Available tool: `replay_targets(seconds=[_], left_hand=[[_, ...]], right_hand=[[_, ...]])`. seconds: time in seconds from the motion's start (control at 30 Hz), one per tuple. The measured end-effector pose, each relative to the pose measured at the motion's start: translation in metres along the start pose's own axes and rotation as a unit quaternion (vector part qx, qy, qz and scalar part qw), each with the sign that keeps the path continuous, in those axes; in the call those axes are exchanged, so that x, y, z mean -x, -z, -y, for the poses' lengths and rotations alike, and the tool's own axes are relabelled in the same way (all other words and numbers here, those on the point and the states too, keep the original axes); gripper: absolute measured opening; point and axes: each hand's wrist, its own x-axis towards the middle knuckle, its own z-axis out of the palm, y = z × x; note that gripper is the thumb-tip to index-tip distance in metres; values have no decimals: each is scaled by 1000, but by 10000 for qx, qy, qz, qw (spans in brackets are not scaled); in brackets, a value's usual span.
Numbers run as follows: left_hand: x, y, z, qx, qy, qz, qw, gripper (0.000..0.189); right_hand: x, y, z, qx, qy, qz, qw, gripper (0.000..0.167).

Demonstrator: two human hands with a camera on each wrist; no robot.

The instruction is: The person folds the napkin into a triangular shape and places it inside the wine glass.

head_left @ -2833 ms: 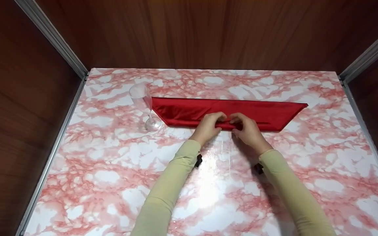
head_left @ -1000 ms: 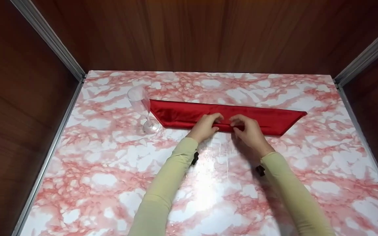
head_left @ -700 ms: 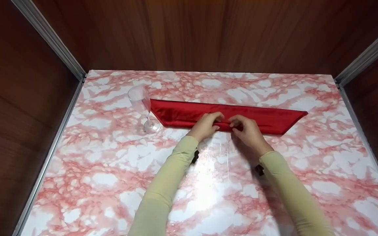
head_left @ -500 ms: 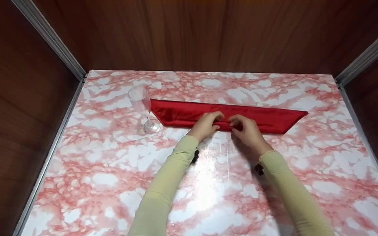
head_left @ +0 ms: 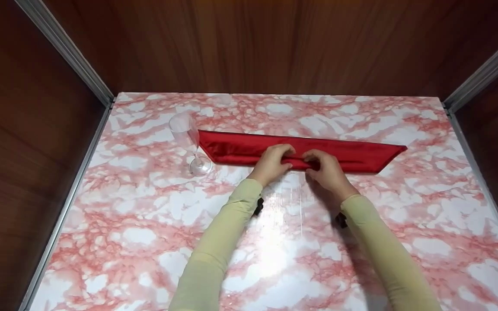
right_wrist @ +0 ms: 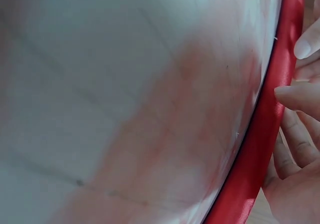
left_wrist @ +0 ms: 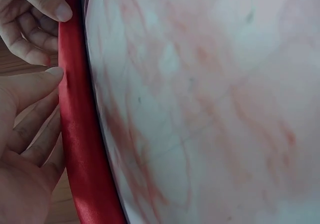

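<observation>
A red satin cloth (head_left: 365,153), folded into a long strip with slanted ends, lies across the table in the head view. A narrow rolled fold runs along its near edge. My left hand (head_left: 272,164) and right hand (head_left: 327,172) grip this fold near the middle, a short gap between them. Their thumbs are on the near side and the fingers curl over the top. In the left wrist view, the thumb presses the red roll (left_wrist: 82,149). The right wrist view likewise has a thumb against the cloth (right_wrist: 257,149), with the other fingers behind it.
A clear stemmed glass (head_left: 200,166) stands upright by the cloth's left end, its bowl overlapping the corner in the head view. The table (head_left: 141,235) has a red-and-white marbled top. Dark wood panels (head_left: 249,47) enclose its back and sides.
The cloth's near edge has moved slightly away from me, and the strip looks a little narrower. Both hands have shifted slightly forward with it, keeping their grip. The glass stays in place.
</observation>
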Motion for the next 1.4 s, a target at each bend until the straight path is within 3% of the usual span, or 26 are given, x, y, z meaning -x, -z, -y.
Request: replay_targets(seconds=[0.2, 0.67, 0.93, 1.1, 1.4], left_hand=[[0, -1, -1, 91, 24, 5, 10000, 29], [1, -3, 2, -240, 170, 1, 9996, 30], [2, -2, 1, -757, 234, 270, 9965, 31], [2, -3, 2, -944, 110, 284, 9951, 30], [6, -7, -2, -837, -18, 220, 9962, 28]], right_hand=[[-2, 0, 0, 62, -153, 64, 9998, 33], [-6, 1, -1, 95, -139, 44, 9998, 23], [-7, 1, 0, 230, 2, -21, 9997, 25], [-6, 1, -1, 227, 74, 52, 9997, 29], [3, 2, -4, 228, 117, 67, 9996, 24]])
